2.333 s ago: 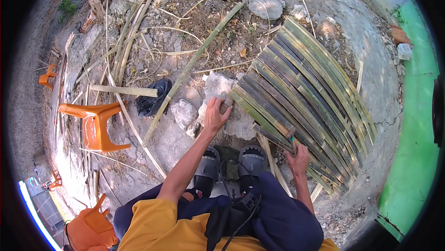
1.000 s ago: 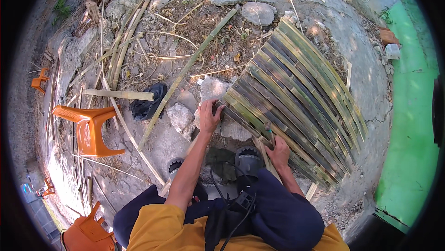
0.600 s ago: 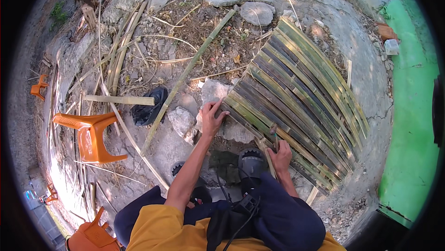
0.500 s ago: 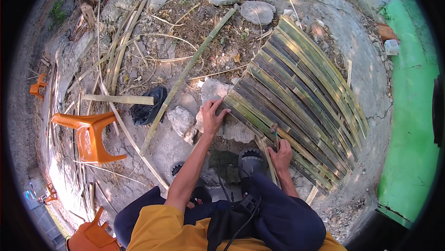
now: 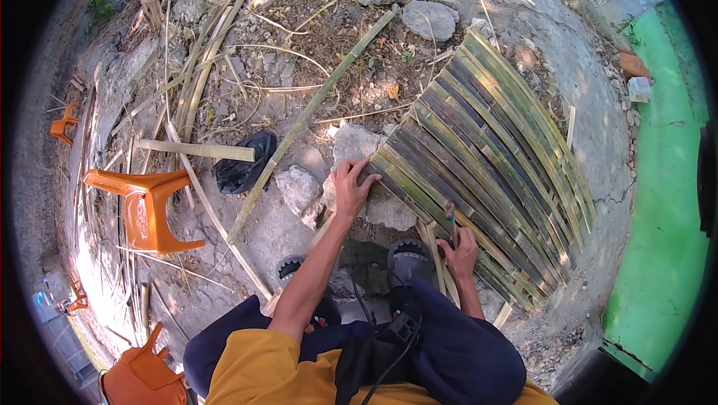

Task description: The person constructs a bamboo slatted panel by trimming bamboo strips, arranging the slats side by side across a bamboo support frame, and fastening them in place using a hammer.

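Note:
A panel of split bamboo slats (image 5: 479,158), green, brown and dark, lies slanting at the right in front of me. At its near left corner my left hand (image 5: 350,188) pinches the end of the nearest bamboo slat, thumb and fingers at the edge. My right hand (image 5: 459,254) is closed around the short handle of a small hammer (image 5: 449,212), whose head points away from me over the near slats. Most of the handle is hidden by the fingers. Pale bamboo strips (image 5: 436,255) lie under the panel's near edge, beside my right shoe (image 5: 410,261).
Orange plastic stools (image 5: 146,210) stand at the left, and an orange chair (image 5: 146,375) at the lower left. Rocks (image 5: 299,192), a black plastic bag (image 5: 245,162) and a long bamboo pole (image 5: 314,121) lie left of the panel. A green strip (image 5: 658,203) borders the right.
The view has shifted a little, so the ground and panel appear slightly farther right. My left hand keeps its hold on the slat, and the hammer stays in my right hand.

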Available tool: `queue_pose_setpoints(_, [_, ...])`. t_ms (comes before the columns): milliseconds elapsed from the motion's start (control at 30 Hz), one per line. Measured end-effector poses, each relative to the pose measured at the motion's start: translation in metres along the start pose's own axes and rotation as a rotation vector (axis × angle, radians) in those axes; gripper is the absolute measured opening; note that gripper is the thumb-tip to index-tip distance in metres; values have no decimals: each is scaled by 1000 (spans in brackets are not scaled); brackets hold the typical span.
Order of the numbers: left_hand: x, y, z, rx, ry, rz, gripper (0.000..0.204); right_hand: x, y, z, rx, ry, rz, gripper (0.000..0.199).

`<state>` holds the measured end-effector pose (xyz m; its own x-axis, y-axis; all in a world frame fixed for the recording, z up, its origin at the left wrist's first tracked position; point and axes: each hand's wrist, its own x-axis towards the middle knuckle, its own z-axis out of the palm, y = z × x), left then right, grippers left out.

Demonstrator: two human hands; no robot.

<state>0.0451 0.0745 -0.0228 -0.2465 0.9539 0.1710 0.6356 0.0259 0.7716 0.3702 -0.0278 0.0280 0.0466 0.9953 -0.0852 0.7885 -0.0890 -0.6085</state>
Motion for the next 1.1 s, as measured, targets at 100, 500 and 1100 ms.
queue_pose_setpoints(100, [0, 1, 0, 23, 21, 27, 52, 5, -1, 0, -67, 10, -8, 48])
queue_pose_setpoints(500, [-1, 3, -5, 52, 16, 62, 53, 38, -68, 9, 129, -31, -60, 34])
queue_pose_setpoints(1100, [4, -4, -5, 112, 10, 66, 51, 52, -91, 72, 98, -312, -114, 28])
